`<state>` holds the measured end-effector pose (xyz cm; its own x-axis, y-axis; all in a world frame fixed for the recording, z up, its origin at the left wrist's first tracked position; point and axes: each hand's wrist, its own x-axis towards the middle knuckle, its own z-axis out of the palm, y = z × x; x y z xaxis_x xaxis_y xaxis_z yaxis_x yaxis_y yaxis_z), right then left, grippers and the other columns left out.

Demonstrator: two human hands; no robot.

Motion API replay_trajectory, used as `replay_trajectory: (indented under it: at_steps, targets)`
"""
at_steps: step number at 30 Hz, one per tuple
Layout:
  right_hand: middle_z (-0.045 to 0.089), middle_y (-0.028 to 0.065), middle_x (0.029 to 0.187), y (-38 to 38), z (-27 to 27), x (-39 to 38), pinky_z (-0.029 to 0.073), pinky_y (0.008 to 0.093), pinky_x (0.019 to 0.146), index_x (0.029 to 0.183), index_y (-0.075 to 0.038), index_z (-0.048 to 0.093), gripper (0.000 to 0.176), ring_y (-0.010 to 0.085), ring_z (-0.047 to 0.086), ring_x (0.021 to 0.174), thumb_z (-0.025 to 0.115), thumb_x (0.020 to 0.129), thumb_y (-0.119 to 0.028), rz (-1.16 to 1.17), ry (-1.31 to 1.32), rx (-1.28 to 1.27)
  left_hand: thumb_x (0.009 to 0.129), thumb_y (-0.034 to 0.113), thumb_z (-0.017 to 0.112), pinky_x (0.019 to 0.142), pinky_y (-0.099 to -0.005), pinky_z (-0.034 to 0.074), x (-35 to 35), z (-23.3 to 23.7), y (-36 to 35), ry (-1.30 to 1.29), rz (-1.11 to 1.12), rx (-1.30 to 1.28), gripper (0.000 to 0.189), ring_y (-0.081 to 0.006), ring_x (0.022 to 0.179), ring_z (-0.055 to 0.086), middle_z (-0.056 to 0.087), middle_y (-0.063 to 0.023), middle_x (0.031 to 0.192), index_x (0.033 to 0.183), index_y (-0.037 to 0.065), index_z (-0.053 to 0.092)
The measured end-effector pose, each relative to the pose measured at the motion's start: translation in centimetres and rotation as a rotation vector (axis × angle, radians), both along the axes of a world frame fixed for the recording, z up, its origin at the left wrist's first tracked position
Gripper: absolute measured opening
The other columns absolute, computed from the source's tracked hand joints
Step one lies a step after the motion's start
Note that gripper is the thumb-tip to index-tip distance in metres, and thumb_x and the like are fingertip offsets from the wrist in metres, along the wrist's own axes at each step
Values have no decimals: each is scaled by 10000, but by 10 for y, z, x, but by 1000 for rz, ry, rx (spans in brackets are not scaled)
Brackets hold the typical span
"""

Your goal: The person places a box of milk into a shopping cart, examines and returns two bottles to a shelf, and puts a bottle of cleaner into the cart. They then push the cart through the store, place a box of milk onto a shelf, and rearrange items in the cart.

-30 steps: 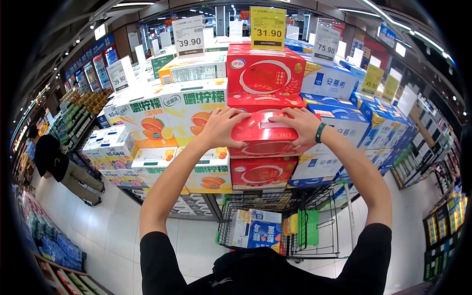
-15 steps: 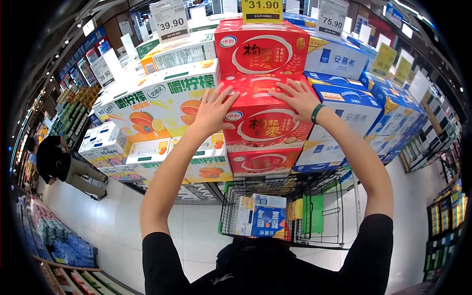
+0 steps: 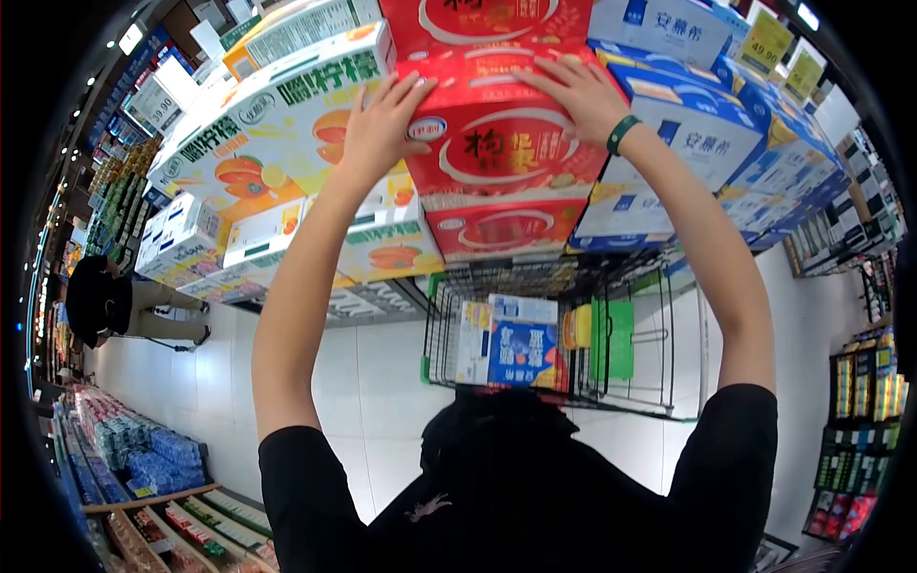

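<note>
A red carton [image 3: 511, 143] with Chinese lettering sits in a stack at the upper middle of the head view. My left hand [image 3: 384, 124] rests at its upper left corner, fingers spread, thumb over the front edge. At the upper right, my right hand [image 3: 589, 103] lies on the carton with its fingers apart and a green band [image 3: 621, 135] on the wrist. Another red carton [image 3: 487, 17] stands behind it, and a lower red carton [image 3: 506, 229] is underneath. White citrus-print cartons [image 3: 244, 162] flank my left hand; blue-and-white cartons [image 3: 702, 143] flank my right.
Below the stack stands a wire shopping cart [image 3: 427, 370] with a blue-and-white box [image 3: 522, 355], a yellow-lidded item [image 3: 577, 328] and a green panel [image 3: 611, 339]. A person in black [image 3: 98, 301] is on the left. Shelves [image 3: 850, 420] line the right side.
The view has tipped downward, so the stack and cart appear higher in the picture. Both hands remain at the same red carton, with their fingers still spread.
</note>
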<state>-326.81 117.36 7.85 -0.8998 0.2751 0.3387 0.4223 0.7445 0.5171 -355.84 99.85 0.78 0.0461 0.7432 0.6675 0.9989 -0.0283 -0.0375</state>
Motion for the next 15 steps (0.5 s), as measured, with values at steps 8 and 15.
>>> replay_trajectory:
  at_steps: [8,15]
  targets:
    - [445,114,1527,-82,-103,146,304,535,1138,1368,-207,597,580,386,375,1419,728,810,-125,96,637,-112,775,105,750,1138,-519,324,65,-120,-86,-273,49,333,757,-430,1436,336,319,-239,1571,1478,146,472]
    - [461,242,1480,-75,-270,476,384,616,1060,1401,-266,557,673,450,414,1362,757,787,-457,-1272,582,-156,764,198,779,1104,-499,404,177,-417,-218,-698,91,-579,559,-451,1322,463,490,-266,1432,1276,33,625]
